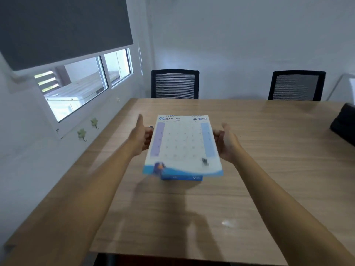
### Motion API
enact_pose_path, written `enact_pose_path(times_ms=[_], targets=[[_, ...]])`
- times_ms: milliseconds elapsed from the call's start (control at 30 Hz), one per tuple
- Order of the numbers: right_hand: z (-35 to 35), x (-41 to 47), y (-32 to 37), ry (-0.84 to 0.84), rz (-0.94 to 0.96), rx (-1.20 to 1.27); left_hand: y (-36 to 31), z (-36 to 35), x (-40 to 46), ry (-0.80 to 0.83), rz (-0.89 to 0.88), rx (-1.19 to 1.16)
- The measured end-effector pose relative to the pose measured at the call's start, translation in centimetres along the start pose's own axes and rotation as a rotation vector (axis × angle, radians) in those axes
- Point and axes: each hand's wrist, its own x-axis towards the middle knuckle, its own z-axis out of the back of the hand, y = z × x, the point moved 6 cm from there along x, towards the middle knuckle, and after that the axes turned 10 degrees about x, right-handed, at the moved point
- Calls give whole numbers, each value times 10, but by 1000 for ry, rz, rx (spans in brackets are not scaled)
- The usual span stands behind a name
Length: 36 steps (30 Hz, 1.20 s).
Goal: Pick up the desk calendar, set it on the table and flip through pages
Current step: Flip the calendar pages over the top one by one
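Note:
The desk calendar [183, 146] is white with a blue lower band, wire rings along its far edge and an April page marked 04 facing up. It hovers above the wooden table [259, 150], tilted toward me, casting a shadow below. My left hand [143, 136] grips its left edge with fingers underneath and the thumb raised. My right hand [227, 140] holds the right edge the same way. The picture is slightly motion-blurred.
Two black mesh office chairs [174, 84] [296, 86] stand behind the table's far edge. A black object [343, 123] lies at the table's right side. The wall with a window [80, 87] and small green hooks [82, 134] runs along the left.

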Motion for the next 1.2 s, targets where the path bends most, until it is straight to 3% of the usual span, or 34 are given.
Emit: enact_pose_path(times_ms=[100,200,367,500,600,700,867,967,1067,1200], targets=[[-18,2,27,79,90,44,-34,0,1,131,-101,-72],[-32,7,45,64,219,-143,-56,-5,2,135,-147,-55],[-50,25,57,-66,418,-698,-71,-19,13,-10,-268,290],[-49,45,43,-125,383,-1239,-59,-29,32,-45,-271,640],[-39,56,29,-151,326,-1329,-52,-31,37,-83,-402,880],[-31,62,19,-169,341,-1383,-50,-25,41,-158,-455,944],[-31,62,17,-198,371,-1305,-51,-28,41,-110,-398,770],[-22,52,11,-292,381,-1033,-31,-21,42,-135,-293,513],[-7,45,-10,-357,232,-623,6,-14,34,-175,-120,391],[-5,34,-49,-238,-64,-263,45,-26,21,-15,31,278]])
